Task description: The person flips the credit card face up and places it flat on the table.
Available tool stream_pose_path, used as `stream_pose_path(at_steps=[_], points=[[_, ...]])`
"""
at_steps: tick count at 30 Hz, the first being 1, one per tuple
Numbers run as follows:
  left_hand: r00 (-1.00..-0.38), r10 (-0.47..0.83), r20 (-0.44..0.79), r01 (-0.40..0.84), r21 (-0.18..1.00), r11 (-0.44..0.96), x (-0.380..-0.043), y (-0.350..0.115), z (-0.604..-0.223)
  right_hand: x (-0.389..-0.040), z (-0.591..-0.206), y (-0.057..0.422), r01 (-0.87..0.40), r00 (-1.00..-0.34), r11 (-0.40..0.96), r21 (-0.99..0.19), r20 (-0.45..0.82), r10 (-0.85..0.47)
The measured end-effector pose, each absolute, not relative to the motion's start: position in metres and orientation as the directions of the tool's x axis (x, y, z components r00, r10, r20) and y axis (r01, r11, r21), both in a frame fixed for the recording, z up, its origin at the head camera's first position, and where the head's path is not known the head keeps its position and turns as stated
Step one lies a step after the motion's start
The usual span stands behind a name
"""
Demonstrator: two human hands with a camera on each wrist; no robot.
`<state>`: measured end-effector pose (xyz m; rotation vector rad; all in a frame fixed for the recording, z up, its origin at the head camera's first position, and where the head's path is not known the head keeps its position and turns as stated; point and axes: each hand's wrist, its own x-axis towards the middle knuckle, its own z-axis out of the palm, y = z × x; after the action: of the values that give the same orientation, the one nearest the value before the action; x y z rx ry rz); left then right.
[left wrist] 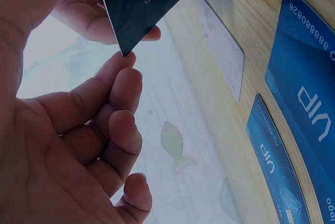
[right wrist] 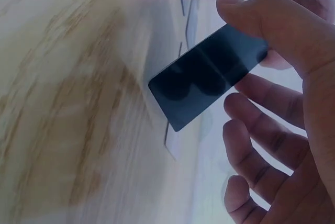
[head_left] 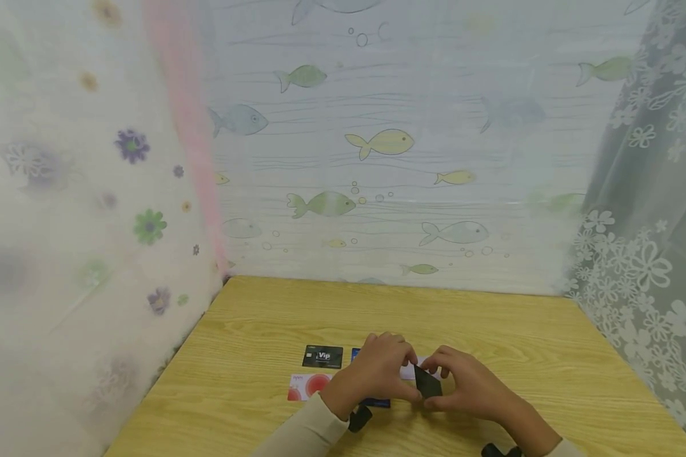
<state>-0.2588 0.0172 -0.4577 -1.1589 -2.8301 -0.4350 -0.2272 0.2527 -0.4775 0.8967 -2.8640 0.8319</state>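
Observation:
Above the tabletop, a dark card marked Vip (left wrist: 149, 4) stands tilted between my two hands. My left hand (head_left: 377, 367) holds it at one side, its index fingertip at a corner in the left wrist view. From the other side my right hand (head_left: 469, 384) pinches it, the thumb (right wrist: 246, 12) lying over its upper end in the right wrist view. One end of the card points down, free of fingers. Behind the hands lies a pale card (left wrist: 225, 41). Two blue VIP cards, a nearer one (left wrist: 309, 93) and a smaller-looking one (left wrist: 275, 161), are partly hidden by my left hand in the head view.
Left of my hands, a black Vip card (head_left: 322, 356) and a white card with a red circle (head_left: 300, 388) lie on the wooden table (head_left: 251, 317). Fish-patterned sheeting (head_left: 377, 190) rises at the back, flowered sheeting (head_left: 91, 254) at the left. Dark straps (head_left: 360, 419) show at the wrists.

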Motion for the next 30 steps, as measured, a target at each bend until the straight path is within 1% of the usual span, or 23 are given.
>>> stream_pose_path(at_steps=[4,9,12,18,24,30], points=[[-0.712,0.684,0.156,0.699,0.253,0.669,-0.259,0.017,-0.458,-0.227,-0.477,0.254,-0.541,-0.830,0.674,-0.503,0.190,-0.524],[-0.713,0.684,0.154,0.698,0.247,0.673,-0.261,0.016,-0.462,-0.227,-0.476,0.256,-0.522,-0.842,0.668,-0.530,0.194,-0.504],[-0.715,0.685,0.141,0.696,0.229,0.680,-0.262,0.015,-0.464,-0.227,-0.476,0.257,-0.512,-0.847,0.665,-0.544,0.188,-0.498],[-0.722,0.684,0.098,0.684,0.243,0.687,-0.263,0.015,-0.465,-0.227,-0.472,0.261,-0.501,-0.849,0.649,-0.572,0.177,-0.499],[-0.724,0.684,0.091,0.683,0.241,0.690,-0.262,0.016,-0.467,-0.227,-0.472,0.263,-0.486,-0.855,0.633,-0.603,0.180,-0.486],[-0.732,0.678,0.063,0.671,0.237,0.703,-0.262,0.018,-0.471,-0.227,-0.473,0.263,-0.473,-0.855,0.571,-0.671,0.194,-0.480]])
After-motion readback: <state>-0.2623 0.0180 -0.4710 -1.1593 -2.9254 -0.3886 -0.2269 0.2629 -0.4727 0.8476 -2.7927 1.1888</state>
